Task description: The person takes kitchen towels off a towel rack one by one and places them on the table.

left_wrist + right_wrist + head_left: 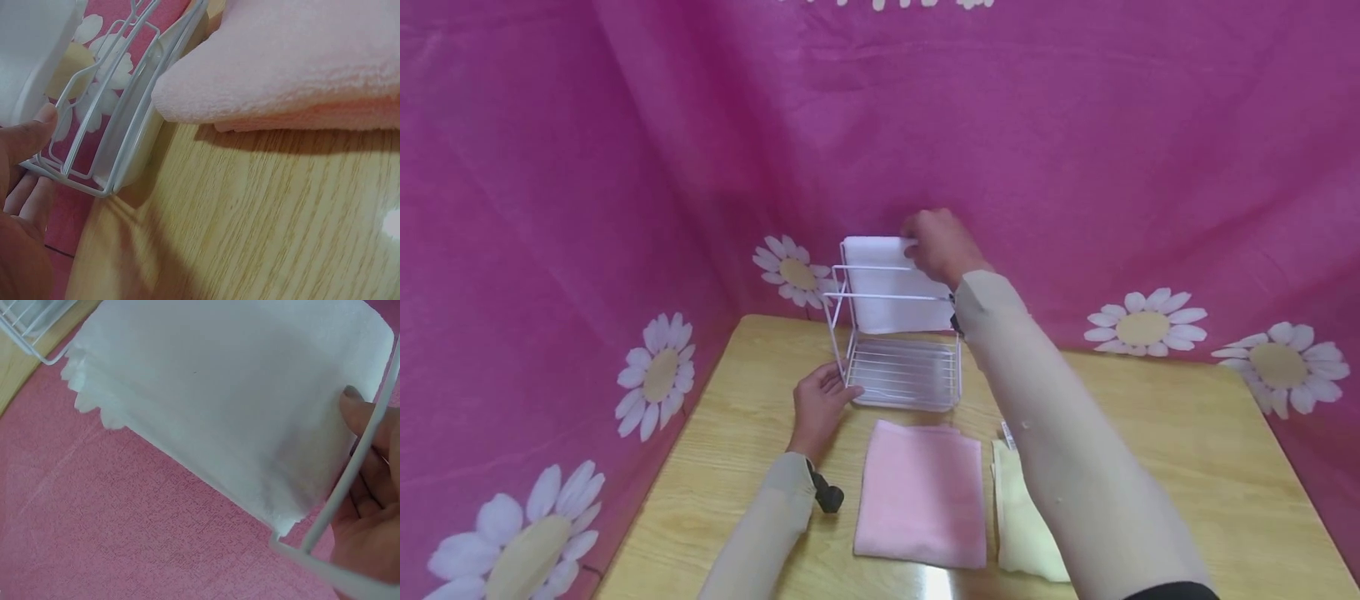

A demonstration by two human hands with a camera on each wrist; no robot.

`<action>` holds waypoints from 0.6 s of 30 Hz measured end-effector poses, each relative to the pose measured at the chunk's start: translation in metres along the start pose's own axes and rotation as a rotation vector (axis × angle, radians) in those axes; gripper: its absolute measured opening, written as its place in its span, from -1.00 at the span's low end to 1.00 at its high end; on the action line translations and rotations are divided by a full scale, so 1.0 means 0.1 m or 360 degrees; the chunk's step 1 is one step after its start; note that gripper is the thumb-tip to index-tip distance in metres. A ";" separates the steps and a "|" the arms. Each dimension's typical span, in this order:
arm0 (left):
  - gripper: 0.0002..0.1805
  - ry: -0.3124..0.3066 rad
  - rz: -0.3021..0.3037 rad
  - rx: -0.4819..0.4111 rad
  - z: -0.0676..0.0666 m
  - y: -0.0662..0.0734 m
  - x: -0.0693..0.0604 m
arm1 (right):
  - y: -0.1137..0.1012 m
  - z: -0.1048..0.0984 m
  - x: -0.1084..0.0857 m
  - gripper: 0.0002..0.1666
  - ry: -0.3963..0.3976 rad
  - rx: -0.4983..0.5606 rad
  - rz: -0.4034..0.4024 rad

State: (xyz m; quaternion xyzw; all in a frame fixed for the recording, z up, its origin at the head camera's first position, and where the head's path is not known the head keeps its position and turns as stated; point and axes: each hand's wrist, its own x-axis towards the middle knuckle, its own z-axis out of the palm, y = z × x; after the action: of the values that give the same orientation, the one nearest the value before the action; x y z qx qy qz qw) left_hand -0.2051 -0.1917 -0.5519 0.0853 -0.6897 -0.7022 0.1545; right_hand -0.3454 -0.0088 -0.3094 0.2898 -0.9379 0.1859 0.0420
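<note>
Your right hand (942, 242) pinches the soft white rectangular cloth (891, 315) by its upper right corner, thumb on the front face and fingers behind, as the right wrist view shows. The cloth stands upright at the back of the white wire rack (887, 296), behind the 2 front rails seen from your head. From that hand, nearly all of the cloth lies to the left and below; its top edge runs left to right, roughly along the rails. It looks slightly wider than tall, though the downward angle leaves its true long axis uncertain.

Your right hand is the nearer of the 2, being on the cloth itself. Your left hand (822, 400) is lower and to the left, gripping the rack's frame at the near left corner, thumb forward and fingers round the wire, beside the shallow white tray (910, 407) at the base.

On the wooden table (1187, 467), the square folded pink towel (921, 496) lies flat just in front of the rack. To its right is the folded pale yellow towel (1026, 529), partly hidden by your right forearm.
</note>
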 end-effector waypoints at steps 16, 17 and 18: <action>-0.46 0.0001 -0.0008 0.0012 0.05 0.01 0.00 | 0.07 0.00 -0.03 -0.83 0.0191 0.0050 0.0013; -0.46 0.0003 -0.0011 0.0016 0.05 0.01 0.00 | 0.08 0.00 -0.03 -0.83 0.0194 0.0057 0.0011; -0.47 0.0004 -0.0010 0.0018 0.05 0.02 -0.01 | 0.09 0.00 -0.03 -0.83 0.0199 0.0068 0.0011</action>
State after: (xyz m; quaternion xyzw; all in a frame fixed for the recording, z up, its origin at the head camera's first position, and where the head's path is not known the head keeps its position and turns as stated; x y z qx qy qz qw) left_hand -0.2061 -0.1866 -0.5502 0.0891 -0.6933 -0.6986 0.1527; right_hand -0.3476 -0.0008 -0.3132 0.2752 -0.9303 0.2239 0.0935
